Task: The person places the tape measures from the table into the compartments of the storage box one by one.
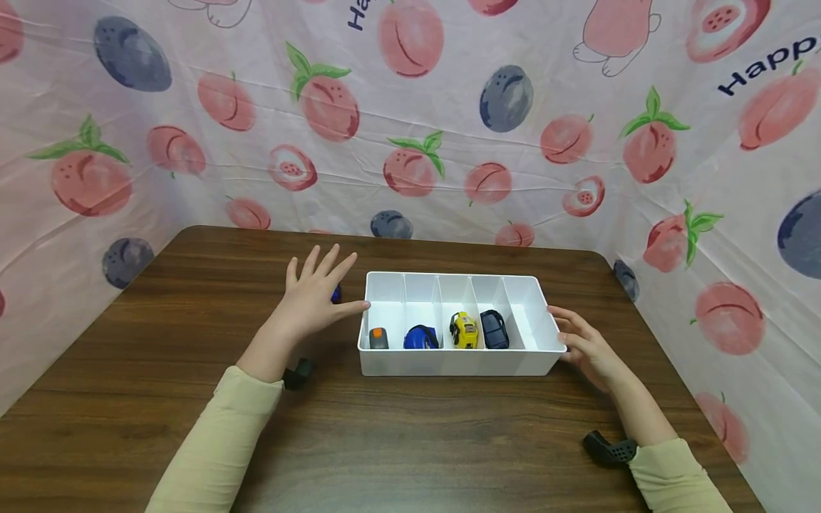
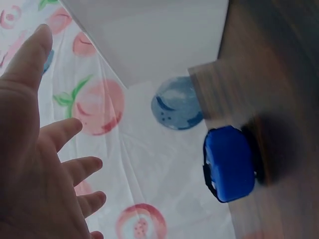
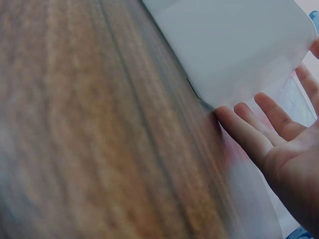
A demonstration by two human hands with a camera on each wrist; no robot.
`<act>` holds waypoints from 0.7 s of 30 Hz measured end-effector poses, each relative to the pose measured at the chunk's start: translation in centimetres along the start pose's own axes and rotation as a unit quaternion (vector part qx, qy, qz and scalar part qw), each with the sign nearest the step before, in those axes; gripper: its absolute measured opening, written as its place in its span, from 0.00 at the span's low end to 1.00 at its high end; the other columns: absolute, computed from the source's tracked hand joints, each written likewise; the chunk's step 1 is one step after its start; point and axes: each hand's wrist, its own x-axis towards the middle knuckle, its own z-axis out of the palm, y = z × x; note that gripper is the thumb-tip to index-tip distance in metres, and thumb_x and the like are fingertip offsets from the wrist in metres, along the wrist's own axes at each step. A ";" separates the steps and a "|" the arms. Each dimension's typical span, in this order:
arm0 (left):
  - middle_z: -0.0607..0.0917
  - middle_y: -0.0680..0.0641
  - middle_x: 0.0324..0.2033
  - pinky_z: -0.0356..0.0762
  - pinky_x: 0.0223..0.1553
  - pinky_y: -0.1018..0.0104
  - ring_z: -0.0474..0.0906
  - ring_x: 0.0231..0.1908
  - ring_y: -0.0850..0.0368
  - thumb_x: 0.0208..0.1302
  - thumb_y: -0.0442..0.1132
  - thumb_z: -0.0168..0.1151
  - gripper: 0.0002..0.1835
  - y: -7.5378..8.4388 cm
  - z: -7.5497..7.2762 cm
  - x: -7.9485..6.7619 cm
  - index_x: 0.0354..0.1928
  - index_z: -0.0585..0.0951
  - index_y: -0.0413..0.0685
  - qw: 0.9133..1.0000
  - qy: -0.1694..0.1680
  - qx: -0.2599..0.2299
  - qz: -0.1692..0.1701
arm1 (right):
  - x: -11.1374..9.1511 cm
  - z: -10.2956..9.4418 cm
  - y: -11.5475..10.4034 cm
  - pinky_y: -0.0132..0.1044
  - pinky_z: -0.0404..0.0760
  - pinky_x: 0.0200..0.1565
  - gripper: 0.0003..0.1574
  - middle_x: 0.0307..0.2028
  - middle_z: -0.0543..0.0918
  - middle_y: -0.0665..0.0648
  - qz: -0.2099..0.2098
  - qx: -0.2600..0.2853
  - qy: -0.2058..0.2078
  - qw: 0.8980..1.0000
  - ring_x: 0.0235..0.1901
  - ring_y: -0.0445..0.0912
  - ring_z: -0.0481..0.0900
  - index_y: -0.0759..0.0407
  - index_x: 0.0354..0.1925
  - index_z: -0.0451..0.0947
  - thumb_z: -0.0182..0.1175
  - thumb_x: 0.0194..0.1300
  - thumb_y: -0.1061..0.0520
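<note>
A white divided box [image 1: 457,363] stands on the wooden table with its compartments in a row. From left to right they hold a grey and orange object [image 1: 378,338], a blue one with a black strap [image 1: 420,337], a yellow and black one [image 1: 464,330] and a dark navy one [image 1: 494,329]; the rightmost compartment holds nothing. My left hand [image 1: 309,299] is spread wide, thumb tip close to the box's left edge. Beyond it sits a rounded blue case with a black strap [image 2: 230,163], mostly hidden in the head view. My right hand [image 1: 588,348] has its fingertips at the box's right end.
A brown wooden table [image 1: 410,442] lies under everything. Fruit-printed cloth [image 1: 442,107] hangs behind the table and along both sides. Black bands sit at both wrists, the right one [image 1: 609,450] more visible.
</note>
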 end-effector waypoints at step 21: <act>0.44 0.37 0.73 0.20 0.60 0.32 0.30 0.70 0.33 0.55 0.64 0.64 0.52 -3.6 1.1 0.7 0.75 0.53 0.51 0.999 0.003 -0.010 -0.046 | 0.0 0.0 0.0 0.38 0.79 0.47 0.26 0.64 0.55 0.73 0.005 -0.002 0.003 1.000 0.51 0.42 0.75 0.50 0.67 0.63 0.46 0.72 0.61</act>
